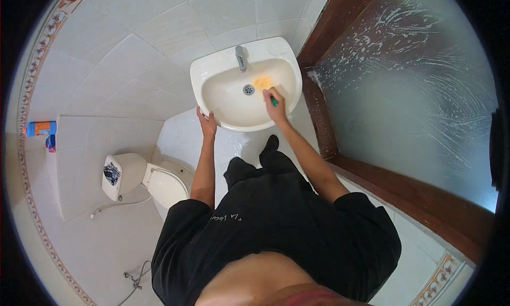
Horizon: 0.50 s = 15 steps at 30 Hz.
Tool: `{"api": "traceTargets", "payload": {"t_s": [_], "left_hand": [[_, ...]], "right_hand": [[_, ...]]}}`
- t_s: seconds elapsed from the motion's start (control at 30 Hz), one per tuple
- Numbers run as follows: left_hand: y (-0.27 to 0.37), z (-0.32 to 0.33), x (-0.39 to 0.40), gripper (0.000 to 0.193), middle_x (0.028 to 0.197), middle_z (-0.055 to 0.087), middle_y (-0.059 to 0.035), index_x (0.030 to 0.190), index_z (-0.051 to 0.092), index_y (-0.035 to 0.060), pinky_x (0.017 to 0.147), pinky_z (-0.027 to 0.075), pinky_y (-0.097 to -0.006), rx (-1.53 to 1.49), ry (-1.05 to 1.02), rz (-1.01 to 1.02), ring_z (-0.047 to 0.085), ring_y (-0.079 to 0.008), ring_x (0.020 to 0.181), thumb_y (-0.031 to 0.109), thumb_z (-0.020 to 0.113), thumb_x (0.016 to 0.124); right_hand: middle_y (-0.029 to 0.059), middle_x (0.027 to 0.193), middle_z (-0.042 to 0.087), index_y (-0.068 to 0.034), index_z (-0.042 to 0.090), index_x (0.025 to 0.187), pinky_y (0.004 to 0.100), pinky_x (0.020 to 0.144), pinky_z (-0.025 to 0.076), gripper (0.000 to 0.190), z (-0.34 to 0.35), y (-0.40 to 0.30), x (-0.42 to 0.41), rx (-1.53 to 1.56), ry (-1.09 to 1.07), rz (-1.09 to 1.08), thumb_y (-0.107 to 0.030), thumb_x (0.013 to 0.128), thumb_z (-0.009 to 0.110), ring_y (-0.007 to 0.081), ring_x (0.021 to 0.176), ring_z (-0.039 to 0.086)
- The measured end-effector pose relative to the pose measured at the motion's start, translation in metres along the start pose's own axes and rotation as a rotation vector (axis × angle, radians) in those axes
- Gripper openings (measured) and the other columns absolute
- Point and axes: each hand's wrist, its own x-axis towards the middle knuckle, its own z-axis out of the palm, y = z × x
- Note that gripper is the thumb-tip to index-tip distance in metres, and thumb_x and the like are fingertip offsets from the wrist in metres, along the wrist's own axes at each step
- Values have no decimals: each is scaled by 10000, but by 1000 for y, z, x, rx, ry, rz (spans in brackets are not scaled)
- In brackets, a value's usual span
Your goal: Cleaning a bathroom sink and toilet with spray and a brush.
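Note:
A white ceramic washbasin (223, 123) on the tiled wall lies in front of me. My right hand (275, 101) is inside the bowl, closed around the green handle (274, 101) of what looks like a scrubbing brush. Its yellow-orange head (263, 83) is blurred and lies against the bowl just right of the metal drain (248, 90). My left hand (207, 122) grips the basin's front left rim, thumb towards the bowl and fingers outside. A chrome faucet (240, 59) stands at the back of the basin; no water stream shows.
On the left is a white toilet (169, 186) with a patterned cloth (112, 174) on its tank. A blue bottle (41, 128) stands on a ledge. A soap-streaked glass panel (390, 107) in a brown wooden frame (320, 115) rises close to the basin's right side.

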Motion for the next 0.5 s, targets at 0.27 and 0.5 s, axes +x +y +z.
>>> {"api": "traceTargets", "payload": {"t_s": [0.27,0.5], "left_hand": [[30,2,-15,674,1326,514,-275,1522,142,129,1005,423,-421,175,-5,-257,545,-370,1197,199,529,974],[2,1,-2,694,1420,440,-273,1545,83,141,1031,408,-387,170,-65,-205,511,-352,1260,231,491,991]], "right_hand": [[121,580,482,-7,502,744,345,544,388,259,-17,-33,11,-60,-412,-26,-174,917,597,229,544,520],[107,543,489,-25,501,682,370,513,382,234,-55,-1,45,-263,-321,-329,-112,885,577,272,506,519]]}}
